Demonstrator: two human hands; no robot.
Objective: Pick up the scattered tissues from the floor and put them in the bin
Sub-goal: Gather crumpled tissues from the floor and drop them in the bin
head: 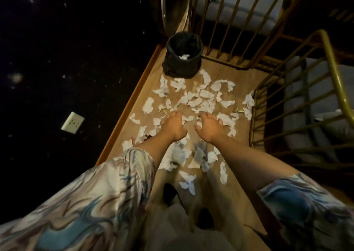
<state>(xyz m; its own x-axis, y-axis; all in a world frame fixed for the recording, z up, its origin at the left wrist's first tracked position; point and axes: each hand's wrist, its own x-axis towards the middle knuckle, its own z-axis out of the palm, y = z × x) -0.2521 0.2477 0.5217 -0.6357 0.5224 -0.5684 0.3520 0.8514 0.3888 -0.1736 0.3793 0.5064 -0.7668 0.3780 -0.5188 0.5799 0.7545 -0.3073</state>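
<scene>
tissues scattered on floor | bin behind them (one tissue inside) | railing right

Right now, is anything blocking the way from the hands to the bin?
Nothing visible. Only scattered tissues lie on the floor between the left hand, the right hand and the open-topped bin.

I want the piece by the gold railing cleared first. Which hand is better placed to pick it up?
The right hand. It hovers on the railing side of the floor, nearer that tissue piece. The left hand is over the middle of the mess and would have to cross over.
</scene>
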